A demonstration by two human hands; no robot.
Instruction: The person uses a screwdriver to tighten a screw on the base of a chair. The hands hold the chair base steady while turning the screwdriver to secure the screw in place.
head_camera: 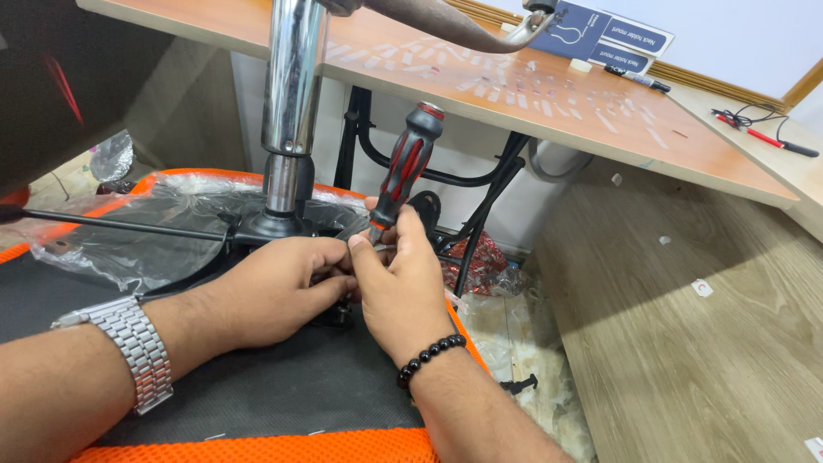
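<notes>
The person's right hand is closed around the lower part of a screwdriver with a red-and-black moulded plastic grip, thumb and fingers pinched tight just below the grip, so the handle stands nearly upright with a slight lean to the right, above both hands. Its shaft and tip are hidden behind the fingers, so I cannot tell what the tip meets. The left hand lies just beside the right one, touching it, its fingers curled inward over some small part I cannot make out; how firmly it grips is not visible. A silver metal link watch sits on the left wrist and a bracelet of black round beads on the right. Both hands work over the black underside of an upturned office chair seat edged in orange mesh, right at the black metal mechanism plate from which a shiny chrome gas-lift cylinder rises. Crumpled clear plastic wrapping lies across the seat to the left. Behind stands an orange-brown wooden desk top, with a pale wood-grain floor at the right.
</notes>
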